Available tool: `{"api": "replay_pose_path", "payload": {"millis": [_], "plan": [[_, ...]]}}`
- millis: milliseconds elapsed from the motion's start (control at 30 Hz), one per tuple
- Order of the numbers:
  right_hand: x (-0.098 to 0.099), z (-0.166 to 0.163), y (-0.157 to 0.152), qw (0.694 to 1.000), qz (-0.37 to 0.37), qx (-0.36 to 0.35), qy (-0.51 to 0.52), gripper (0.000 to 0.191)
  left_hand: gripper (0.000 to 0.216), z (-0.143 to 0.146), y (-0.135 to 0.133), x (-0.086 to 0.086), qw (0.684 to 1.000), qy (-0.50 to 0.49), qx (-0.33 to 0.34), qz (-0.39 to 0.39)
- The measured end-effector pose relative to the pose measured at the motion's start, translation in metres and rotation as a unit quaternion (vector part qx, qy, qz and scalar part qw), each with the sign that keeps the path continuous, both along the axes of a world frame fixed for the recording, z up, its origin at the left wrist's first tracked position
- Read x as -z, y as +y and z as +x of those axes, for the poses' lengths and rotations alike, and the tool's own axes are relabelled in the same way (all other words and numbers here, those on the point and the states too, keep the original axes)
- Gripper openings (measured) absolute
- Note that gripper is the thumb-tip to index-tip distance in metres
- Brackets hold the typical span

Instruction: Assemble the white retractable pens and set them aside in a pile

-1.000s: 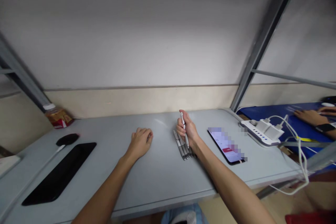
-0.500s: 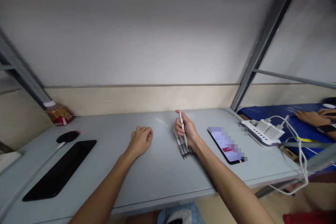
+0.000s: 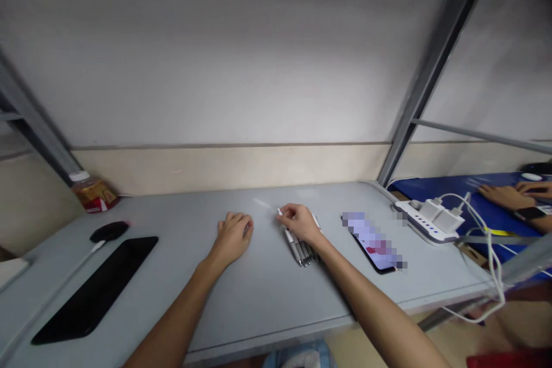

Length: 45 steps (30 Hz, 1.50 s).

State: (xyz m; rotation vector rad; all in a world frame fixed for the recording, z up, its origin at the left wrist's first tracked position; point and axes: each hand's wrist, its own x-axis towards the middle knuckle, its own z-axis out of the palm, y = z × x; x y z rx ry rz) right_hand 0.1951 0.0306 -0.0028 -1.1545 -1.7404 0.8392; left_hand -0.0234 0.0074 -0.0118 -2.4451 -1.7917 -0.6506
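Observation:
My right hand (image 3: 299, 223) is lowered over a row of several grey pens (image 3: 301, 249) lying side by side on the grey table (image 3: 259, 293). Its fingers are curled around a white pen (image 3: 280, 212), whose tip sticks out to the left of the knuckles. My left hand (image 3: 233, 236) rests on the table a little to the left, fingers curled into a loose fist with nothing seen in them.
A phone with a lit screen (image 3: 374, 241) lies right of the pens. A power strip with chargers and white cables (image 3: 431, 218) sits at the right edge. A black pad (image 3: 95, 287), a black mouse (image 3: 108, 231) and a jar (image 3: 92, 191) are at the left. Another person's hands (image 3: 513, 192) work at the far right.
My right hand has come down from holding the white pen upright to lying low over the row of pens, the pen now nearly level. My left hand stayed put.

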Motion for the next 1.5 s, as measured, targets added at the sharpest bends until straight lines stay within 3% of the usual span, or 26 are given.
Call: {"api": "replay_pose_path", "payload": {"millis": [167,267,567,833,1167,1233,1400,1500], "plan": [[-0.003,-0.003,-0.006,0.956,0.078,0.098,-0.267,0.024,0.019,0.001,0.000,-0.001,1.000,0.002,-0.003,-0.008],[-0.003,-0.003,-0.007,0.937,0.069,0.103,-0.328,0.027,0.019,0.001,0.000,0.000,1.000,0.006,-0.005,-0.004],[-0.002,0.005,-0.005,0.946,0.040,0.080,-0.311,0.033,0.018,0.000,0.000,-0.001,1.000,0.000,0.001,-0.004],[-0.001,0.006,-0.001,0.945,0.025,0.080,-0.317,0.026,0.019,0.000,0.000,-0.002,1.000,0.002,-0.002,-0.012],[0.001,0.003,-0.002,0.937,0.047,0.088,-0.336,0.024,0.018,0.000,0.000,-0.002,1.000,0.013,-0.004,-0.013],[0.001,0.003,-0.003,0.935,0.054,0.090,-0.338,0.030,0.018,0.000,0.000,-0.002,1.000,0.014,-0.006,-0.012],[0.001,0.002,-0.007,0.941,0.071,0.110,-0.312,0.064,0.019,0.001,-0.001,-0.002,1.000,0.011,0.001,-0.013],[0.000,0.001,-0.007,0.941,0.072,0.121,-0.309,0.068,0.019,0.001,-0.002,-0.002,1.000,0.012,0.005,-0.014]]}}
